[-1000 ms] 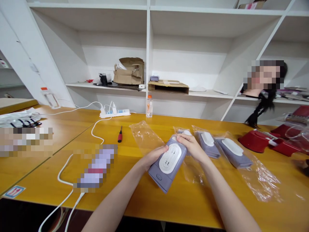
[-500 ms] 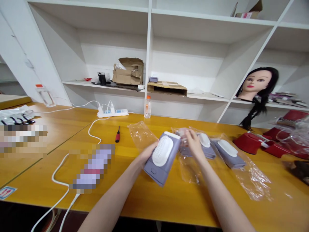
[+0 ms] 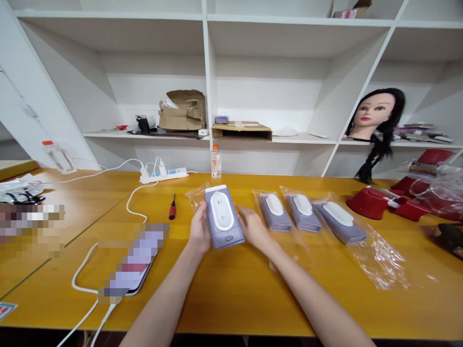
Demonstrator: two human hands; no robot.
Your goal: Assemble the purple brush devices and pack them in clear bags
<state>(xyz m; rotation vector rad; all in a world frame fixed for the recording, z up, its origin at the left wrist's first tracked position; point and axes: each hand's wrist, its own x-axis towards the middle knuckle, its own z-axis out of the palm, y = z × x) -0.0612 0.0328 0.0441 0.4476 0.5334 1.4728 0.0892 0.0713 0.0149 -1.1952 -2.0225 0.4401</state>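
A grey-purple boxy device (image 3: 236, 230) is held up over the table, tilted towards me. On its face are a smooth white oval panel (image 3: 222, 211) with two small dark marks and a small oval button (image 3: 228, 238) near its lower end. My left hand (image 3: 200, 226) is closed around the device's left side, thumb along the edge. At the right side, my right hand (image 3: 253, 226) has curled fingers against the edge, fingertips partly hidden. A clear plastic bag (image 3: 196, 196) shows behind the device. Three similar devices lie to the right, the nearest bagged device (image 3: 277, 217) beside my right hand.
A red-handled screwdriver (image 3: 172, 210), a phone on a cable (image 3: 142, 260) and a white power strip (image 3: 168, 175) are to the left. A small clear bottle (image 3: 216, 163) stands by the shelf. Red parts (image 3: 369, 202) and a mannequin head (image 3: 376, 113) are at the right.
My right hand has come back left from the bagged devices to the held one. That device has turned more upright; its oval looked bristled before and looks smooth now.
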